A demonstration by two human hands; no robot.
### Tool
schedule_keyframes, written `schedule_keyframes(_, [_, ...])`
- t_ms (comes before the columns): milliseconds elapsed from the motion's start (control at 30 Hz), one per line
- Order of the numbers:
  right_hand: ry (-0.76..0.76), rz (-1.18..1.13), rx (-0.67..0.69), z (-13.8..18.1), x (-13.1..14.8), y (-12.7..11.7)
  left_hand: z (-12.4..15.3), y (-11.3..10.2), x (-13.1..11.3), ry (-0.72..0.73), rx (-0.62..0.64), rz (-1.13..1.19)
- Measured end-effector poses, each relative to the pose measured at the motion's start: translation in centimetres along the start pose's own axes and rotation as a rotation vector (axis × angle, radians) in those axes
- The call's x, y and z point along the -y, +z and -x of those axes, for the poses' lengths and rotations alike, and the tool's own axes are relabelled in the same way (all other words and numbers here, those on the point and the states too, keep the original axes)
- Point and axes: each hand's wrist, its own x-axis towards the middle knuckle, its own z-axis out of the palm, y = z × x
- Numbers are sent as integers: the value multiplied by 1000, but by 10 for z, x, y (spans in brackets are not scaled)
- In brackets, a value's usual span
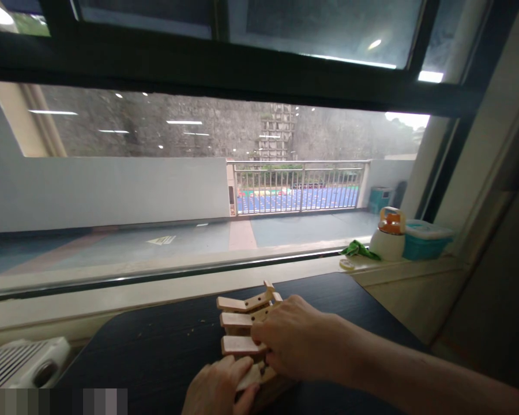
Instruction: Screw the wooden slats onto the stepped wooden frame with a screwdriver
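Observation:
On the dark table lies a pale wooden piece made of several angled, finger-like slats with dark round holes or dots. My left hand is closed at its near end, thumb and fingers pinching the nearest slat. From the right, my right hand reaches over the piece with its fingers curled down onto the slats. Its fingertips are partly hidden, and it covers the right part of the piece. Both hands are close together.
The dark table stands against a window sill. On the sill's right are a green cloth, a white jug with an orange top, and a teal lidded box. A white slatted object is at the lower left.

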Motion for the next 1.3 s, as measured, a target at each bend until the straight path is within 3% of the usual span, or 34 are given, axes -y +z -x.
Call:
schedule_keyframes(200, [-19,11,148,-1,2,2,0,1,-1,-1,-3,-21])
schedule_keyframes(467, [-3,36,64,-7,-3,26,1,2,0,7,-46,14])
schedule_keyframes(667, [156,-93,26,0,-4,9,2,2,0,-8,-44,-16])
schedule_keyframes(867, [42,-38,89,1,-2,-9,0,2,2,-5,-3,-15])
schedule_keyframes(1033, [-18,3,106,-7,-6,4,0,2,1,-3,-6,-8])
schedule_keyframes(1300, [57,11,50,-13,-6,22,-1,3,2,1,-13,-8])
